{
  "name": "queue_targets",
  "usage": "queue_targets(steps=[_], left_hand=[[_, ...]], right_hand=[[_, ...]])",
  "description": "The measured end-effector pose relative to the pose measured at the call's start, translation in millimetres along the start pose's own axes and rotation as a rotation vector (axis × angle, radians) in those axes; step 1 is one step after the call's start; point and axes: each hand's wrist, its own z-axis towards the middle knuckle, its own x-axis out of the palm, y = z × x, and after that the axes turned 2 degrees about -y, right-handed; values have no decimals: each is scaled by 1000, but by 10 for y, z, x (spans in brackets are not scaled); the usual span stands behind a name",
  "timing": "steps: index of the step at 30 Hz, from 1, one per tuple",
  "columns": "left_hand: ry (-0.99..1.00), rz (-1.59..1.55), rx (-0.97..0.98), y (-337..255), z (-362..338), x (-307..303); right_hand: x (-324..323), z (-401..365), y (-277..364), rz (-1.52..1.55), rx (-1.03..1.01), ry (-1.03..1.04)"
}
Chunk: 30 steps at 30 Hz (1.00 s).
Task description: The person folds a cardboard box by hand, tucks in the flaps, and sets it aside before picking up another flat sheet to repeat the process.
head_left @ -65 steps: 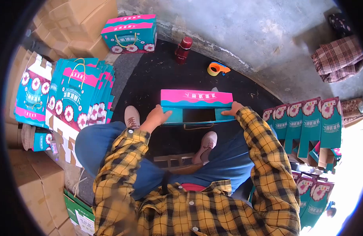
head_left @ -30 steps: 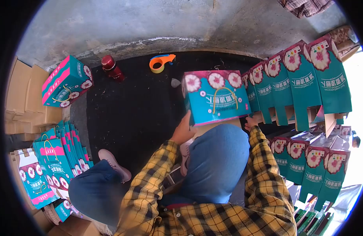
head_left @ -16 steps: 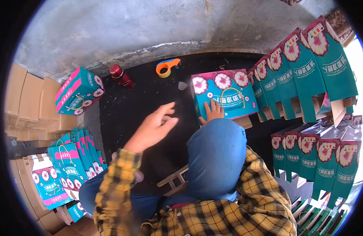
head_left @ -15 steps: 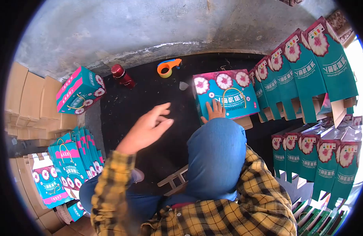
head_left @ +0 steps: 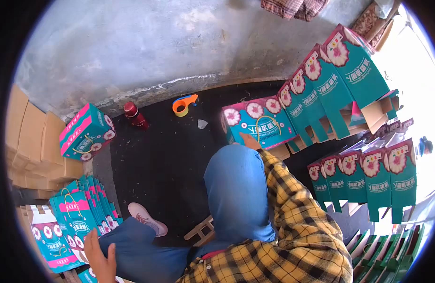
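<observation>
My left hand (head_left: 100, 258) is at the lower left with its fingers apart and nothing in it. It is close to the flat teal-and-pink gift boxes with rope handles (head_left: 76, 212). My right hand (head_left: 249, 140) rests against the near side of an assembled teal gift box (head_left: 236, 127), which has a gold rope handle and white flower-like prints. Its visible fingers look stretched out, and my raised knee (head_left: 236, 184) hides part of it.
A row of teal boxes with open flaps (head_left: 321, 94) extends right, with more (head_left: 368, 170) below. Against the wall are a red flask (head_left: 136, 117) and an orange tape dispenser (head_left: 184, 105). Another assembled box (head_left: 87, 132) stands beside brown cartons (head_left: 43, 137). Green cartons (head_left: 387, 252) lie lower right.
My left hand has moved from above the black mat down to the lower left, near the flat boxes. My right hand stays at the assembled box. The view has shifted.
</observation>
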Motion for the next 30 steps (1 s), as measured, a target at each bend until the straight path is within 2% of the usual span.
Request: queue_targets(steps=[1,2,3,5,7,8,10,11,12,13,14,15,17,19,21,23,25,27,28,29,30], left_hand=[[24,107,-50,153,-118,154],[-148,24,-17,297,-171,309],[-150,20,-31,244,-181,306],[-239,-65,-63,173,-155,261],[-299,-54,-60,250,-141,277],[-307,-98,-41,292,-149,262],[-346,-195,2,424,-134,281],[-379,-238,8,541,-137,311],[-456,-243,28,585,-130,316],[-404,-322,-13,570,-140,210],[-514,-313,26,598,-183,223],[-479,-288,-24,639,-241,184],[-507,-306,-38,758,-379,186],[-579,-246,-134,605,-436,198],[-782,-249,-153,545,-554,277],[-841,-324,-167,554,-743,285],[-837,-419,-180,722,-988,460],[-911,-1100,-299,941,-1104,865],[-718,-1246,-477,1134,-1158,1111],[-641,-1352,-638,1402,-1176,1481],[-665,-1571,-753,1577,-1151,1728]], right_hand=[[-105,-6,124,-11,-9,-1],[-440,-132,509,279,-24,175],[-789,-332,936,569,-37,355],[-1434,-881,1854,1263,42,512],[-1774,-1142,2337,1344,-148,656],[-1835,-1060,2355,1044,-407,630],[-1924,-1081,2525,692,-569,579],[-1894,-1065,2576,667,-620,575],[-1829,-1044,2595,761,-540,648],[-1753,-928,2550,660,-658,629],[-1659,-845,2511,660,-603,677],[-1521,-790,2437,655,-505,619],[-1527,-991,2736,743,-499,612],[-1600,-1104,2987,770,-392,650],[-1580,-1245,3316,684,-416,627],[-1566,-1439,3611,600,-428,580],[-1532,-1630,3872,527,-562,546],[-1476,-1623,3966,491,-573,563],[-1423,-1564,3990,454,-592,555],[-1379,-1509,4029,413,-611,546],[-1340,-1435,4067,294,-590,529]])
